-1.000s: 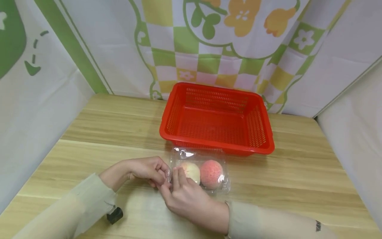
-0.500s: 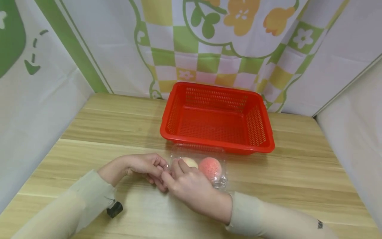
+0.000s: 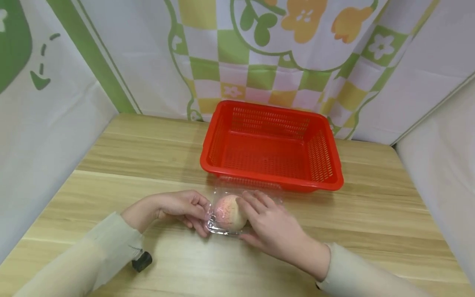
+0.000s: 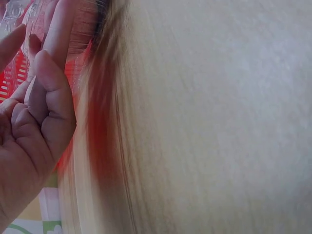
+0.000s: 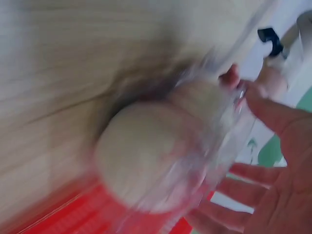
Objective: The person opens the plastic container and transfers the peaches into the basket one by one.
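A clear plastic clamshell box [image 3: 214, 227] lies on the table before the red basket, with two peach-like fruits inside. At its left edge my left hand [image 3: 185, 208] pinches the box between thumb and fingers. The pink-and-cream peach [image 3: 228, 213] on the left shows through the plastic. Over the right part of the box spreads my right hand [image 3: 276, 229], hiding the other fruit in the head view. The right wrist view is blurred; there my right hand's fingers look fairly straight along the plastic, beside a pale peach [image 5: 141, 151].
Just behind the box stands a red perforated basket [image 3: 267, 178], its front rim close to the box's back edge. A small black piece [image 3: 142, 261] is by my left sleeve. Printed curtains [image 3: 148, 74] enclose the wooden table [image 3: 130, 161] at the back and sides.
My right hand has moved from the box's left corner, beside my left hand, rightward over the right fruit. The left peach is now uncovered. My left hand has kept its place at the left edge.
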A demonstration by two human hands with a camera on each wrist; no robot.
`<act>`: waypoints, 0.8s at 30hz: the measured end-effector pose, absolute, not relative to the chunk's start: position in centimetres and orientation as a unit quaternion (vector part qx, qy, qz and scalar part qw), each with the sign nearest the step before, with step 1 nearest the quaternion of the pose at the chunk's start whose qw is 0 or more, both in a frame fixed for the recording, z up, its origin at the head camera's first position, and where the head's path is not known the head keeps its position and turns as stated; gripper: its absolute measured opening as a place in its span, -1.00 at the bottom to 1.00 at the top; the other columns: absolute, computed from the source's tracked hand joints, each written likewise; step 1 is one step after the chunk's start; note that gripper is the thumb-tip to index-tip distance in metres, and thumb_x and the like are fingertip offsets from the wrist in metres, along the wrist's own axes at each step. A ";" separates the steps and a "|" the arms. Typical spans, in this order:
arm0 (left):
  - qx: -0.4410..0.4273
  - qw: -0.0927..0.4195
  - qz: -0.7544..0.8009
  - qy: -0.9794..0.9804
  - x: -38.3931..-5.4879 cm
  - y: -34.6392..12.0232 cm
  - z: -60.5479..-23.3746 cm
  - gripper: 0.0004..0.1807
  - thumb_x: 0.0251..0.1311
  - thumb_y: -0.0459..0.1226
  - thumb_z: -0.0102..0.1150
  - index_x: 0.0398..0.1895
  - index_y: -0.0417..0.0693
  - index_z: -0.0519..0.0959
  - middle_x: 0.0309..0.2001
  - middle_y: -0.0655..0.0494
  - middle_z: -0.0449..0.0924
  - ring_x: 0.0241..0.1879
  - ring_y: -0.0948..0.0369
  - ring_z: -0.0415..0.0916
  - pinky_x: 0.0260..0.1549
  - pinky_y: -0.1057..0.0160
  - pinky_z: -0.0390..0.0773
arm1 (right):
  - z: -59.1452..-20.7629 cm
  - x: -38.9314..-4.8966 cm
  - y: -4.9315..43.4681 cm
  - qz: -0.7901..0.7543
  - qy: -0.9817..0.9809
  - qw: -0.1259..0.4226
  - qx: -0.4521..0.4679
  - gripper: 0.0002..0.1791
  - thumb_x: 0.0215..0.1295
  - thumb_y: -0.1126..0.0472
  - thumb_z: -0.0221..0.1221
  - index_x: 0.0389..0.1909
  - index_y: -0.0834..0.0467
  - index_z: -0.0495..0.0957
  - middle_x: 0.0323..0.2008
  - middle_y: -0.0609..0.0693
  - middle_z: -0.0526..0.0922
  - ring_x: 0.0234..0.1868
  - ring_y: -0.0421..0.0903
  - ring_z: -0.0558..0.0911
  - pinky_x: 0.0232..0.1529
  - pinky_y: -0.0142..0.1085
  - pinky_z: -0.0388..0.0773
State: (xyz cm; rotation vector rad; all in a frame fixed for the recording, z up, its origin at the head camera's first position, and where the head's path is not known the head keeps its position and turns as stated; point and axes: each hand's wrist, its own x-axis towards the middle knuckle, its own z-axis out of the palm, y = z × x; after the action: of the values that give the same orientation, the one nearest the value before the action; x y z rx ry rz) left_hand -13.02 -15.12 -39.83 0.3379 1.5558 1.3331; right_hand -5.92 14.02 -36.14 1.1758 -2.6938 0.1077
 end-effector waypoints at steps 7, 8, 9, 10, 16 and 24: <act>0.138 0.505 0.557 0.645 -13.0 -14.9 -40.0 -0.92 0.46 -0.35 0.20 -0.13 -0.20 0.62 -0.26 -0.05 0.83 -0.24 0.19 0.83 -0.44 0.45 0.56 | -35.8 -6.1 18.6 0.061 -0.916 0.039 0.394 -0.01 0.10 -0.12 0.58 0.43 0.32 0.43 0.44 0.30 0.48 0.43 0.32 0.49 0.29 0.13 0.57; 0.137 0.507 0.556 0.644 -13.0 -15.0 -40.1 -0.92 0.46 -0.35 0.20 -0.13 -0.20 0.62 -0.27 -0.05 0.83 -0.24 0.19 0.83 -0.45 0.46 0.56 | -35.9 -6.2 19.1 0.063 -0.915 0.038 0.397 -0.02 0.11 -0.10 0.58 0.43 0.34 0.43 0.45 0.31 0.47 0.44 0.33 0.48 0.31 0.12 0.55; 0.136 0.507 0.556 0.645 -12.9 -15.0 -40.2 -0.92 0.46 -0.34 0.20 -0.13 -0.20 0.63 -0.27 -0.04 0.83 -0.24 0.19 0.83 -0.46 0.46 0.55 | -35.9 -6.2 19.4 0.066 -0.913 0.039 0.401 -0.03 0.12 -0.07 0.57 0.43 0.35 0.43 0.45 0.33 0.46 0.45 0.34 0.47 0.32 0.11 0.55; 0.136 0.507 0.554 0.646 -13.0 -14.9 -40.2 -0.91 0.46 -0.34 0.20 -0.12 -0.20 0.63 -0.27 -0.05 0.83 -0.25 0.19 0.83 -0.46 0.46 0.54 | -36.0 -6.3 19.6 0.067 -0.910 0.040 0.407 -0.05 0.14 -0.05 0.56 0.42 0.37 0.43 0.45 0.35 0.45 0.45 0.34 0.47 0.33 0.11 0.54; 0.141 0.500 0.538 0.663 -13.0 -14.8 -39.9 -0.89 0.44 -0.34 0.21 -0.12 -0.24 0.62 -0.26 -0.12 0.82 -0.26 0.18 0.83 -0.48 0.47 0.53 | -36.1 -6.5 20.1 0.050 -0.892 0.039 0.447 -0.15 0.21 0.07 0.48 0.42 0.42 0.41 0.42 0.43 0.44 0.44 0.36 0.47 0.34 0.07 0.53; 0.145 0.501 0.525 0.673 -13.2 -14.5 -39.6 -0.90 0.42 -0.36 0.17 -0.11 -0.23 0.59 -0.26 -0.10 0.82 -0.23 0.16 0.83 -0.46 0.45 0.51 | -36.6 -6.8 19.7 0.002 -0.876 0.076 0.477 -0.22 0.08 0.21 0.41 0.33 0.48 0.46 0.28 0.53 0.53 0.32 0.42 0.58 0.22 0.02 0.63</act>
State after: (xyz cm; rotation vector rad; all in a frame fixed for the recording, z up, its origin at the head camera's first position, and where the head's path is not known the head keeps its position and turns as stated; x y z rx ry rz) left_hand -13.18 -14.49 -39.62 0.3500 1.6257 1.2682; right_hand -6.77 19.67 -36.60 1.4292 -2.6250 0.0050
